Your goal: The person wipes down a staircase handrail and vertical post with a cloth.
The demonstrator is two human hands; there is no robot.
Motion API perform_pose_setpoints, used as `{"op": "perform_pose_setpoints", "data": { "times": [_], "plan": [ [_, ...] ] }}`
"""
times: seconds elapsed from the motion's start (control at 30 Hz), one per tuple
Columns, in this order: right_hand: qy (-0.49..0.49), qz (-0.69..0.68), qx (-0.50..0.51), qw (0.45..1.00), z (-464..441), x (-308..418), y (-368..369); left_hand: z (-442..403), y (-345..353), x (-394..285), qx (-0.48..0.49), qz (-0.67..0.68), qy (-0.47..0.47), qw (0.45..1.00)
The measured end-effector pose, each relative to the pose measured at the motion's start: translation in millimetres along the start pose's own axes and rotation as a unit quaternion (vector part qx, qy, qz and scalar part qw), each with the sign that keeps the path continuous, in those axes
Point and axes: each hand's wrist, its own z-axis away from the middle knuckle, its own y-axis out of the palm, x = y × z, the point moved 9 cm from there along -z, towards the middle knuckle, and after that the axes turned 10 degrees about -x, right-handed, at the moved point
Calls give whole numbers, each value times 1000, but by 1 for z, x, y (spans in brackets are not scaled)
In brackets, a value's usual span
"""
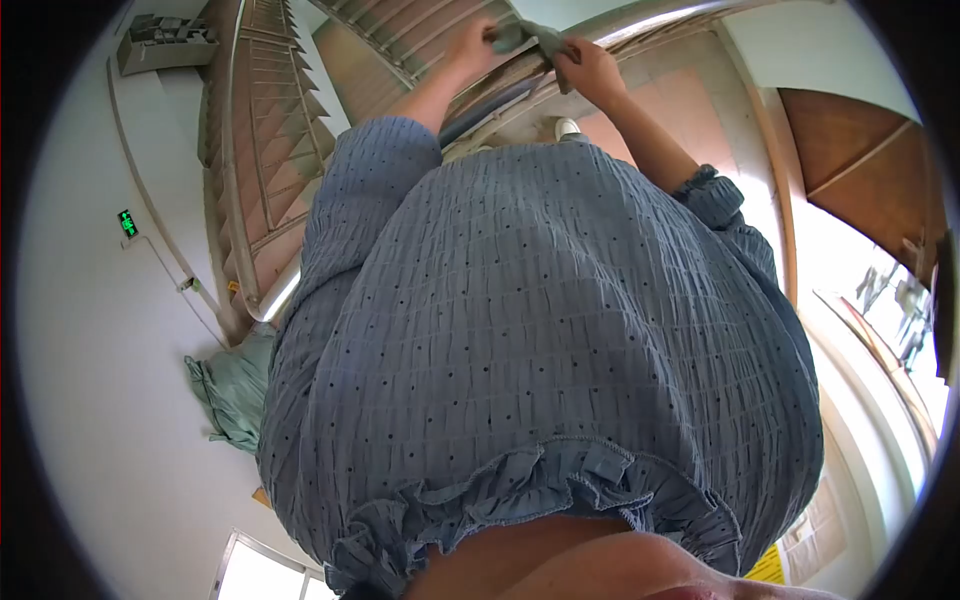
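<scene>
A grey-green cloth [545,38] is stretched between my two hands, over a metal handrail [640,30] at the top of the view. My left hand [474,50] is closed on the cloth's left end. Closed around its right part is my right hand [588,72], with a piece of cloth hanging below the fingers. A dark bar [490,108] runs beneath the hands. My blue-grey dotted top fills the middle of the view.
Stairs with metal railings [232,160] descend at the upper left. A grey box [168,45] stands beyond them. A green bag [238,390] lies against the left side of my top. At the right is a brown panel [850,165]. A white shoe [567,127] shows below the rail.
</scene>
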Motion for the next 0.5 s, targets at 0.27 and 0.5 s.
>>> {"op": "perform_pose_setpoints", "data": {
  "times": [0.27,0.5],
  "plan": [
    [-129,192,66,971,3,4,-18,61,57,-48,197,265,-126,935],
    [-117,256,77,956,-28,20,8,56,52,4,249,322,-193,893]
  ]
}}
